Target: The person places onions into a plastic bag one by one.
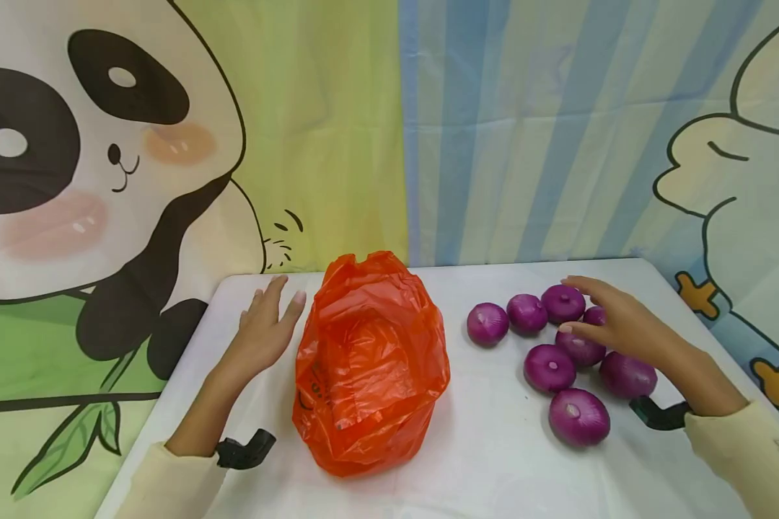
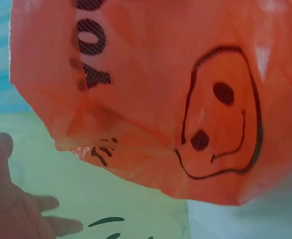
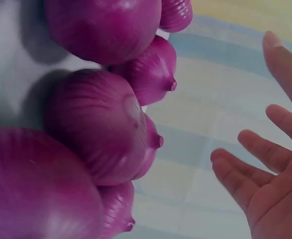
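An orange-red plastic bag (image 1: 370, 360) stands on the white table with its mouth spread wide. Just left of it, my left hand (image 1: 262, 335) hovers with fingers spread, holding nothing. Printed letters and a smiling face show on the bag's side (image 2: 225, 114) in the left wrist view. Several purple onions (image 1: 549, 368) lie in a loose group on the right of the table. Over the far right part of that group is my right hand (image 1: 617, 321), thumb and fingers apart. In the right wrist view a gap separates this hand (image 3: 275, 184) from the onions (image 3: 98, 124).
The white table (image 1: 487, 447) reaches back to a hanging cloth (image 1: 337, 144) printed with a panda and stripes. A black camera mount is on each wrist, one at the left sleeve (image 1: 245, 450) and one at the right sleeve (image 1: 658, 414).
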Tool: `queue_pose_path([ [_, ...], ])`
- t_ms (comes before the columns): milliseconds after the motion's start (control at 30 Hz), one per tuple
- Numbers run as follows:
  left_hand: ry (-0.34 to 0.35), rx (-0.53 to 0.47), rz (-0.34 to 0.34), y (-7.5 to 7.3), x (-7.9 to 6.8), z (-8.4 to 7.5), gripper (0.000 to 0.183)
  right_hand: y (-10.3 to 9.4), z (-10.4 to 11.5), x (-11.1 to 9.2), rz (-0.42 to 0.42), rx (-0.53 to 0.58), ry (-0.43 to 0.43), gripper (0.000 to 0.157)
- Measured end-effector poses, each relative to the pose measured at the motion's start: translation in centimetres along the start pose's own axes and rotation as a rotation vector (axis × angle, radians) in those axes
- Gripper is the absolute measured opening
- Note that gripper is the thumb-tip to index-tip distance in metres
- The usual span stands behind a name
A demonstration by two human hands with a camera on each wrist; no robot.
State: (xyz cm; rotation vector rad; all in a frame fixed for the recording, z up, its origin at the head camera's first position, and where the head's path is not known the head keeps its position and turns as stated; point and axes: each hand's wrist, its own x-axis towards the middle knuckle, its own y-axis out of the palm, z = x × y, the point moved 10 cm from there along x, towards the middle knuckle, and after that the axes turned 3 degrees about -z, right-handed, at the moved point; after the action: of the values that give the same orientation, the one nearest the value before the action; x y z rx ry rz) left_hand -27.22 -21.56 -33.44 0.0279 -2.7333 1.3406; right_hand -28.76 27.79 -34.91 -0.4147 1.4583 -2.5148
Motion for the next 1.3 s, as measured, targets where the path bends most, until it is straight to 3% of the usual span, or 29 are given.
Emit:
queue_pose_path([
  [300, 0.035, -0.252, -0.020, 0.6, -1.5, -0.1, 0.064, 0.4, 0.1, -2.6, -0.136, 0.104, -0.081, 0.052],
  [467, 0.011, -0.329, 0.012, 2.1, -2.9, 0.0, 0.064, 1.7, 0.6, -4.1, -0.131, 0.195, -0.127, 0.039],
  [600, 0.010, -0.358, 0.015, 3.0, -3.4, -0.1, 0.065, 2.7, 1.3, -4.9, -0.090, 0.267, -0.153, 0.040],
  [867, 0.022, -0.599, 0.039, 4.7, -3.4, -0.5, 0.069, 4.8, 1.6, -5.8, -0.007, 0.321, -0.132, 0.046],
  [1133, -0.028, -0.600, 0.026, 5.9, -3.0, -1.1, 0.080, 5.6, 1.4, -7.2, -0.025, 0.285, -0.101, 0.046],
  [1300, -0.021, -0.615, 0.005, 5.8, -2.9, -1.2, 0.069, 5.6, 1.2, -7.7, -0.055, 0.246, -0.100, 0.048],
])
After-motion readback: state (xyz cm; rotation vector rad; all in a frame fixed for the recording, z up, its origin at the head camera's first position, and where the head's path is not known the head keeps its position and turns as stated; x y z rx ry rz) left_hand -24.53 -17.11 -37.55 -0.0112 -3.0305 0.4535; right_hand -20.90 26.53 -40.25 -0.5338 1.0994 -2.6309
